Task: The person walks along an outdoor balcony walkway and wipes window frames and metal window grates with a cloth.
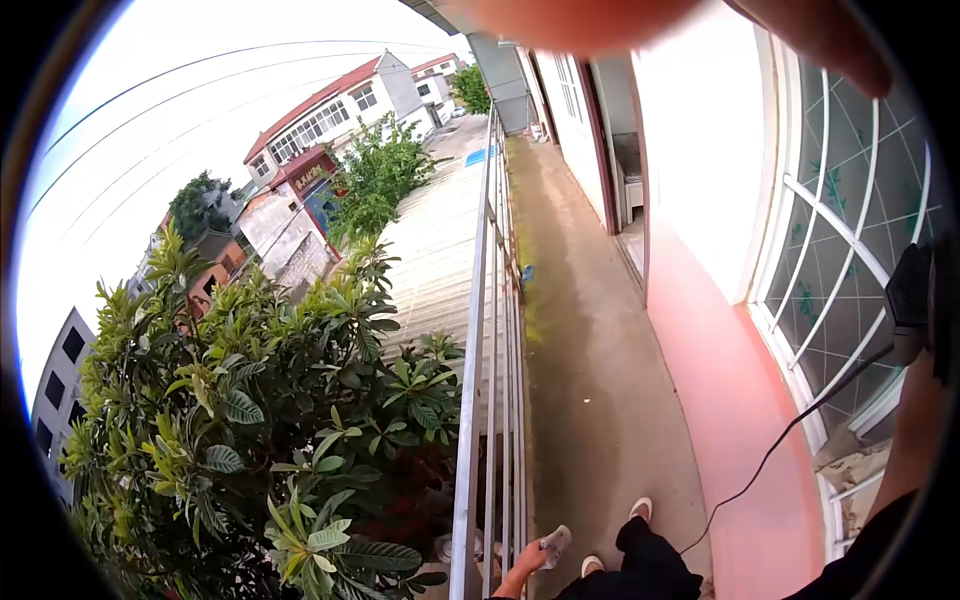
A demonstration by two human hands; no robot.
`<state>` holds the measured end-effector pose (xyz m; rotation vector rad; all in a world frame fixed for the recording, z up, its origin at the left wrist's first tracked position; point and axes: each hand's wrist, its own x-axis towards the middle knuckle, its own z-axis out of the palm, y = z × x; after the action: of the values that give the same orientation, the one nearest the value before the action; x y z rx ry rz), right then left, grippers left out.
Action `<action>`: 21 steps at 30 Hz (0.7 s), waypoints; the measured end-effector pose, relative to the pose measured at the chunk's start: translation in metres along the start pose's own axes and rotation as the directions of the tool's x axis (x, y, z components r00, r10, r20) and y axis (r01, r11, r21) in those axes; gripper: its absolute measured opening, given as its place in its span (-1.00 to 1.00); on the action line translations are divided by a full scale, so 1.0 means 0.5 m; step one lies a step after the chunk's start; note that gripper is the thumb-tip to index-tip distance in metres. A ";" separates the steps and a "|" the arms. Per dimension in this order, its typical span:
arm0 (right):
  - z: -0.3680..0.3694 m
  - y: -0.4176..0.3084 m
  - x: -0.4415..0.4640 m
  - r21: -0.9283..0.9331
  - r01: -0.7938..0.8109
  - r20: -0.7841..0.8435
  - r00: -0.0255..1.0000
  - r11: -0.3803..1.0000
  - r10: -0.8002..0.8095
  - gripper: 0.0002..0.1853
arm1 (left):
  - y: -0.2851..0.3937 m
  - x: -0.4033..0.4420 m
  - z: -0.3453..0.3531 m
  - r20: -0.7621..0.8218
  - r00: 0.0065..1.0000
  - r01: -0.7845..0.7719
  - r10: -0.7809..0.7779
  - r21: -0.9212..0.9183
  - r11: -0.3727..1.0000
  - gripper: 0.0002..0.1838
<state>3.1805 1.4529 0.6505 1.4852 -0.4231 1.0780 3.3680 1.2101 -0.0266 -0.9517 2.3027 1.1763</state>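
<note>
Pale object [557, 544] is held in left hand [528, 564], bottom centre, fingers closed on it, near railing [467, 450]. Right hand [600, 20] is blurred across top edge; finger spread can't be told. Black cable [799, 420] is seen lower right.

We look from one head-worn camera, tilted sideways, forward and down along the walkway [590, 350], our shoes [641, 509] below.
</note>
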 end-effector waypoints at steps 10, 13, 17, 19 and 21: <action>-0.081 0.337 -0.239 -0.024 -0.051 0.029 0.998 0.998 0.051 -0.59 | 0.004 0.324 -0.088 0.001 0.991 0.130 -0.137 -0.309 0.942 -0.54; -0.133 0.465 -0.334 0.054 -0.068 -0.119 0.990 0.996 0.074 -0.60 | 0.052 0.422 -0.164 -0.158 0.978 0.053 -0.137 -0.448 0.893 -0.53; -0.254 0.538 -0.625 0.002 -0.608 0.312 0.755 0.794 0.577 -0.65 | 0.150 0.516 -0.244 -0.217 0.906 0.162 -0.364 -0.617 0.770 -0.53; -0.198 0.592 -0.812 -0.343 -0.831 0.595 0.168 0.437 0.786 -0.49 | 0.199 0.574 -0.281 -0.200 0.892 0.259 -0.405 -0.509 0.821 -0.56; -0.204 0.525 -1.111 -0.753 -0.658 0.519 -0.611 -0.020 0.598 -0.56 | 0.275 0.626 -0.306 -0.210 0.899 0.251 -0.384 -0.473 0.845 -0.57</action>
<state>2.6575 1.3091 0.3443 1.5029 -3.0189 1.0081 3.0469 1.0191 -0.0495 -1.7147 1.9954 1.5112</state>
